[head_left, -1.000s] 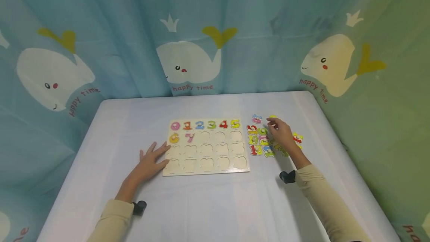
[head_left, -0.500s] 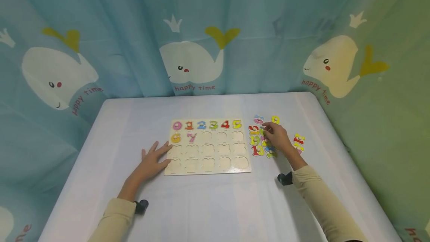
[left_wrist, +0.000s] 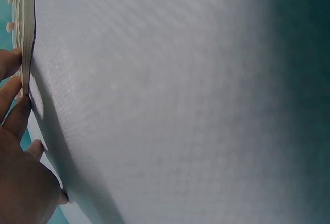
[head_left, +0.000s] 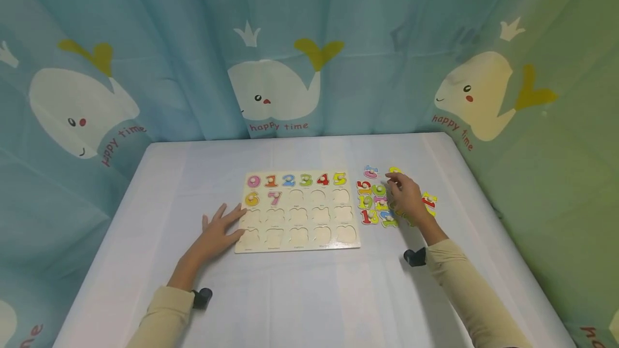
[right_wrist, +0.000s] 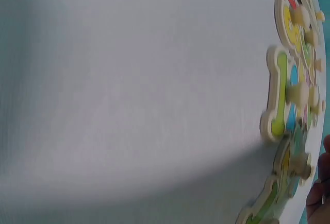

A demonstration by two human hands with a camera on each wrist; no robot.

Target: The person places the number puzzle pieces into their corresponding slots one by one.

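Note:
A pale wooden number puzzle board (head_left: 297, 208) lies on the table, its knobbed pieces 0 to 7 seated and the other recesses bare. My left hand (head_left: 216, 234) rests at the board's left edge, fingers spread; the left wrist view shows its fingertips (left_wrist: 16, 108) against that side. Above the loose number pieces right of the board is my right hand (head_left: 406, 195), fingers loosely bent, with no piece visible between them. Part of that hand shows beside several knobbed pieces (right_wrist: 281, 92) in the right wrist view. It covers some of the pieces from above.
A pink and blue piece (head_left: 371, 171) and a yellow piece (head_left: 394, 169) lie at the back of the loose group. A red and yellow piece (head_left: 429, 200) lies right of the right hand. A whale-patterned curtain (head_left: 285, 47) hangs behind the white-covered table (head_left: 300, 299).
My right hand shifted left over the loose pieces, then back to the right. The left hand stays at the board's edge. No piece has visibly changed place.

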